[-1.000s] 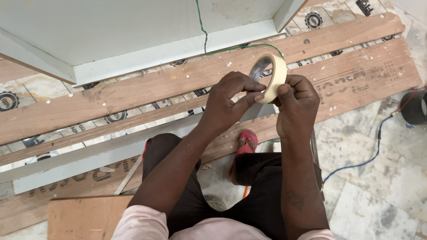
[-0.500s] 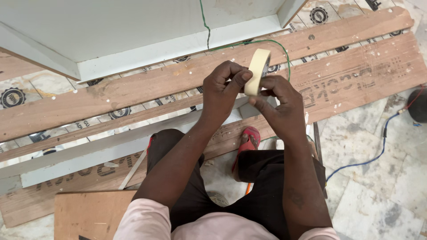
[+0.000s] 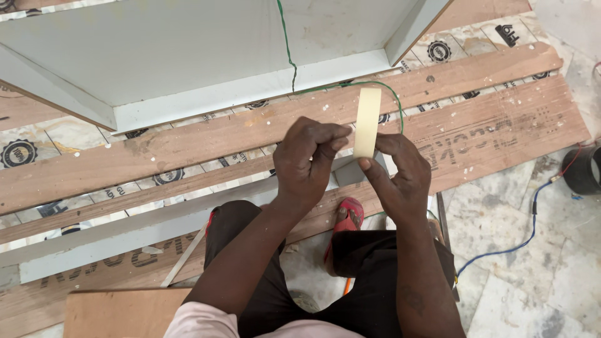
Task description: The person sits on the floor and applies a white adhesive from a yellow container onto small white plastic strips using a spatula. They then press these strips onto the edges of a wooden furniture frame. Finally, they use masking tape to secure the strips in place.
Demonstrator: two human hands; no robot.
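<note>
A cream roll of masking tape (image 3: 367, 122) stands edge-on above the wooden planks (image 3: 188, 147), pinched by the right hand (image 3: 400, 175). The left hand (image 3: 307, 159), just beside the roll, has fingers curled at its edge. A green wire (image 3: 285, 44) runs behind the roll.

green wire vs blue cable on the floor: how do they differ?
The green wire is thin and runs down over the grey-white panel, then arcs behind the tape roll; the blue cable looks thicker and lies on the stone floor at the right. The green wire passes close to the hands; the blue cable lies apart from them, leading toward a dark round object. Both lie slack and curved.
</note>
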